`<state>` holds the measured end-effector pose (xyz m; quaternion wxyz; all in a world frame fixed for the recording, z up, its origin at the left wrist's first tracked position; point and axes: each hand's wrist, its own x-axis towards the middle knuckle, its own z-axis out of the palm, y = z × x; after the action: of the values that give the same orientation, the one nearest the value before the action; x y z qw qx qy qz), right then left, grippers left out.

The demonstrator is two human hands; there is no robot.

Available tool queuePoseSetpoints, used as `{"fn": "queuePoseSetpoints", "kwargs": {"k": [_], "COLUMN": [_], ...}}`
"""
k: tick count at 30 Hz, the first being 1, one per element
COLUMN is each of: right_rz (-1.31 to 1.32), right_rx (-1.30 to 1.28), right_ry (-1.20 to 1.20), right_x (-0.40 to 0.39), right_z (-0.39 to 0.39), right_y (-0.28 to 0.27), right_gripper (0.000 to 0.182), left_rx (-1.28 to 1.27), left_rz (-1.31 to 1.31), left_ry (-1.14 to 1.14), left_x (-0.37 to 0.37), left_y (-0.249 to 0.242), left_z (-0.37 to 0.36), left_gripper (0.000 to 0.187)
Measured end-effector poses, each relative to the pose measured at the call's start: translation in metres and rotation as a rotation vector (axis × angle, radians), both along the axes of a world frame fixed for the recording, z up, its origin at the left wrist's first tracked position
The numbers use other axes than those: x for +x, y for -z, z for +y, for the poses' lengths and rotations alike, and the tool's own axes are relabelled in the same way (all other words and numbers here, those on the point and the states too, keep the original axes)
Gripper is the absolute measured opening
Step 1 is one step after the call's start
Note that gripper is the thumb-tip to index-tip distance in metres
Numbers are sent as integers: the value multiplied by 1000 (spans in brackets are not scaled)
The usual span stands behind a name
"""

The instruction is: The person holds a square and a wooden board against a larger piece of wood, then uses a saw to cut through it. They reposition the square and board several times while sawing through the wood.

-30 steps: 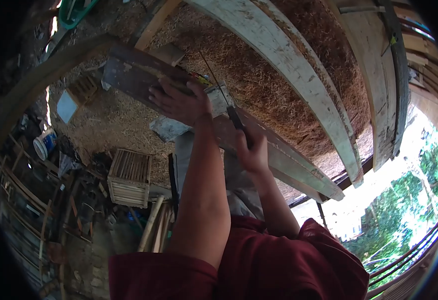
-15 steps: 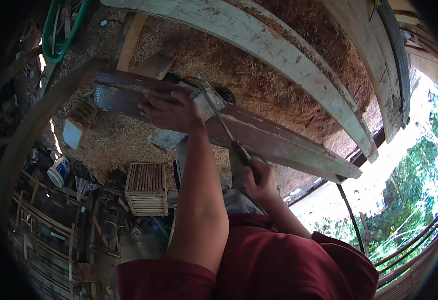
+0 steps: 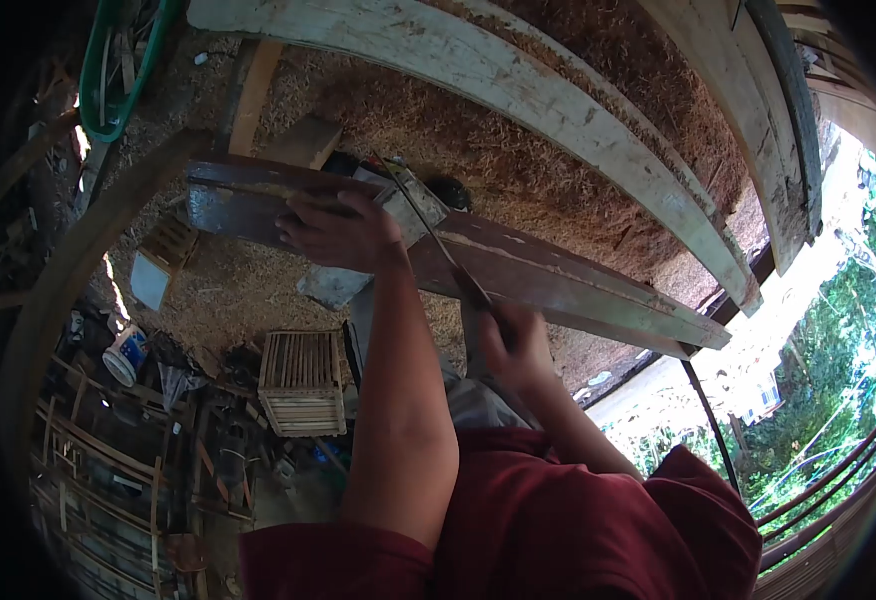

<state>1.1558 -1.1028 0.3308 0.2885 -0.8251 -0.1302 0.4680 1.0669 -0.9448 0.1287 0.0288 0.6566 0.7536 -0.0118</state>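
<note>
My left hand (image 3: 343, 230) lies with its fingers spread on the brown wooden board (image 3: 238, 205), near its far left part. A pale grey piece (image 3: 413, 205) shows just right of that hand, across the line of the board. My right hand (image 3: 518, 345) is wrapped round the dark handle of a long, narrow-bladed hand tool (image 3: 428, 225). Its blade slants up and left, overlapping the board and the grey piece in this view; seen nearly edge-on, its exact kind I cannot tell.
Long curved pale timbers (image 3: 558, 110) run across the upper right. Wood shavings (image 3: 228, 290) cover the ground. A slatted wooden crate (image 3: 303, 385) stands lower left, near a white bucket (image 3: 126, 355). A green container (image 3: 108, 125) sits upper left.
My right hand and the tool have moved slightly up and left, the blade reaching farther beyond the board. My left hand stays on the board. The view has shifted a little.
</note>
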Motion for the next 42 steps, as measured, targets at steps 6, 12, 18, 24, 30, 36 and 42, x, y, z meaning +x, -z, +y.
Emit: {"fn": "queuePoseSetpoints", "kwargs": {"k": [6, 12, 18, 24, 30, 36, 42], "right_rz": [147, 26, 125, -70, 79, -13, 88], "right_rx": [-56, -31, -11, 46, -4, 34, -42], "right_ry": [86, 0, 65, -34, 8, -1, -31], "right_x": [1, 3, -3, -5, -3, -3, -4], "right_z": [-9, 22, -11, 24, -24, 29, -40], "right_y": [-5, 25, 3, 51, -7, 58, -18], "right_gripper": [27, 29, 22, 19, 25, 24, 27], "left_rx": [4, 18, 52, 36, -8, -31, -16], "left_rz": [41, 22, 19, 12, 22, -13, -7], "left_ry": [8, 21, 44, 20, 18, 1, 16], "left_x": [-8, -2, -4, -3, -7, -8, -10], "left_y": [4, 2, 0, 1, -1, 1, 3], "left_z": [-4, -3, -2, -3, -5, -7, -5], "left_gripper": [77, 75, 76, 77, 77, 82, 82]}}
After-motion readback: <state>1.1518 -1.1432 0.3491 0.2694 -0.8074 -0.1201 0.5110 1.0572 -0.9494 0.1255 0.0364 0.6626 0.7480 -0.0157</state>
